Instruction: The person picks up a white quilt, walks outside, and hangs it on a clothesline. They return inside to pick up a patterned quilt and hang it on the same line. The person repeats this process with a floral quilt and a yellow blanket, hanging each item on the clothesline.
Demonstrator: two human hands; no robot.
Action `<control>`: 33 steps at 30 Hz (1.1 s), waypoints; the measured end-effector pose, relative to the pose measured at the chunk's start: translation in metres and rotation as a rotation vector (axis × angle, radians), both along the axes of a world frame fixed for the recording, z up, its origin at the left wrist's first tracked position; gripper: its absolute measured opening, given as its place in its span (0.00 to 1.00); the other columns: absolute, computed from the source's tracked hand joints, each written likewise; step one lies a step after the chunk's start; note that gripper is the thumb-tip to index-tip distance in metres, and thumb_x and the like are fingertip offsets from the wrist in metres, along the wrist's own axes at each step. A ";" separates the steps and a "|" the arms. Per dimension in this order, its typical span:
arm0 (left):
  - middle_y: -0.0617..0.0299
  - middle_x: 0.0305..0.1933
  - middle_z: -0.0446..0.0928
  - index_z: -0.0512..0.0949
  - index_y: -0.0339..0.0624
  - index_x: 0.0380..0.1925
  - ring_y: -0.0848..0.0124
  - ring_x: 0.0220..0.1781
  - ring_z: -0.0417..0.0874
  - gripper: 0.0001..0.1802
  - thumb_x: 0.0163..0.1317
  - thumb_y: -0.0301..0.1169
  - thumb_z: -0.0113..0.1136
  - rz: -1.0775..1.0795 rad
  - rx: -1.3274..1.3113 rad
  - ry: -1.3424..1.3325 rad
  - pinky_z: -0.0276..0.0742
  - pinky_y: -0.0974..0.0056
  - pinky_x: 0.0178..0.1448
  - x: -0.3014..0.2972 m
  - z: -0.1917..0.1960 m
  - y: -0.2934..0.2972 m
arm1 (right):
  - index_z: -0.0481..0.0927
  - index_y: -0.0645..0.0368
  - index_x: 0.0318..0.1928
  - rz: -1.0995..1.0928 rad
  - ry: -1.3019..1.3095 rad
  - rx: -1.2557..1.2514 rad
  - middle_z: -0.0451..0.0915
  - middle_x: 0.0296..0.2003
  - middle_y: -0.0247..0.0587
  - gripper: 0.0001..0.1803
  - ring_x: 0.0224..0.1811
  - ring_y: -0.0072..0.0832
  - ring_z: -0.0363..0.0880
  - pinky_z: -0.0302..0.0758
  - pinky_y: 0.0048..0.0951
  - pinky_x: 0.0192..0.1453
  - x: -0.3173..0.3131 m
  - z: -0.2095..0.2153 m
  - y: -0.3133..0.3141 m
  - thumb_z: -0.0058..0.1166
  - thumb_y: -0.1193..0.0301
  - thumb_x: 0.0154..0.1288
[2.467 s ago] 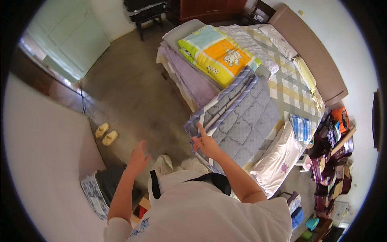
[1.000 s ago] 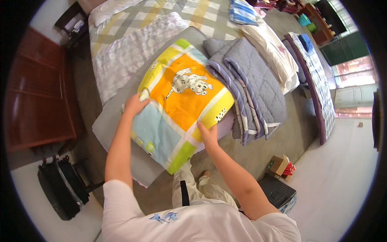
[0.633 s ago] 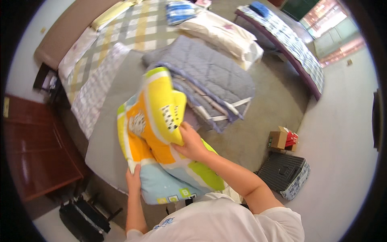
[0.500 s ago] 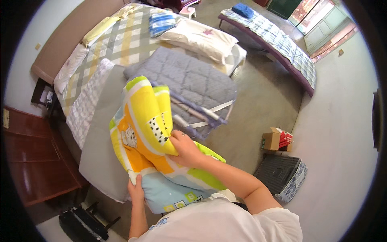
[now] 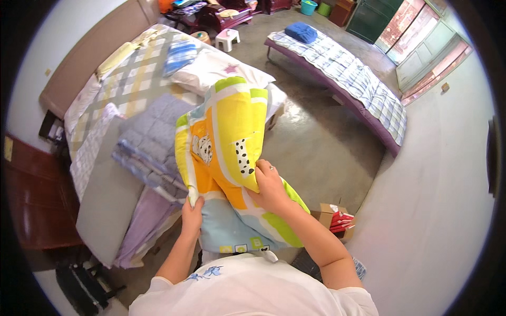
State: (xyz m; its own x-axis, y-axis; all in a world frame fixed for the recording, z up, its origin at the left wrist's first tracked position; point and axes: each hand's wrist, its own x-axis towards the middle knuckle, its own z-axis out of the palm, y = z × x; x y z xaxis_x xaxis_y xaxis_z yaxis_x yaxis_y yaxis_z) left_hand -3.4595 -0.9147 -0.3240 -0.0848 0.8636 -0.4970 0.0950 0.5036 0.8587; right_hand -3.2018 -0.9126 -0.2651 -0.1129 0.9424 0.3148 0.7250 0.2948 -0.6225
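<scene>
A folded quilt (image 5: 229, 131) in yellow, orange, green and light blue, with a spotted cartoon dog on it, hangs in front of my body. My left hand (image 5: 193, 213) is closed on its lower left edge. Across from it, my right hand (image 5: 270, 188) grips the yellow fold on the right side. Just beyond the quilt, partly covered by it in view, a grey quilted pad (image 5: 158, 126) with white straps lies folded on the bed. Beneath that pad shows a plain grey mattress or sheet (image 5: 105, 195), with purple cloth (image 5: 150, 224) at its near edge.
The large bed carries a checked sheet (image 5: 132, 79), a white pillow (image 5: 221, 71) and a blue checked cloth (image 5: 180, 57). A narrow bed (image 5: 348, 79) stands at the right. By the wall sits a cardboard box (image 5: 328, 215) with red items. A white stool (image 5: 227, 39) stands farther back.
My view has shifted, so the big bed appears farther left. The quilt, still in both hands, has swung right and stands more upright, away from the grey pad.
</scene>
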 end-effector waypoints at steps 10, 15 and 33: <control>0.52 0.43 0.81 0.74 0.33 0.55 0.64 0.45 0.80 0.20 0.69 0.35 0.57 -0.356 0.268 0.068 0.74 0.60 0.52 0.321 0.004 0.199 | 0.70 0.66 0.54 -0.458 -0.121 -0.313 0.75 0.48 0.57 0.27 0.52 0.57 0.74 0.72 0.47 0.55 0.315 0.028 0.132 0.65 0.70 0.56; 0.49 0.44 0.82 0.74 0.32 0.56 0.63 0.46 0.82 0.20 0.69 0.33 0.55 -0.390 0.377 0.099 0.75 0.60 0.54 0.461 0.020 0.303 | 0.66 0.67 0.56 -0.578 0.088 -0.290 0.76 0.49 0.61 0.29 0.53 0.59 0.74 0.73 0.49 0.55 0.470 0.019 0.212 0.63 0.69 0.59; 0.48 0.47 0.81 0.72 0.31 0.58 0.62 0.48 0.82 0.20 0.71 0.32 0.55 -0.055 0.517 0.210 0.75 0.61 0.56 0.698 0.032 0.666 | 0.37 0.48 0.78 -0.055 0.194 -0.427 0.74 0.52 0.62 0.66 0.54 0.55 0.76 0.73 0.44 0.60 0.721 -0.068 0.680 0.73 0.58 0.48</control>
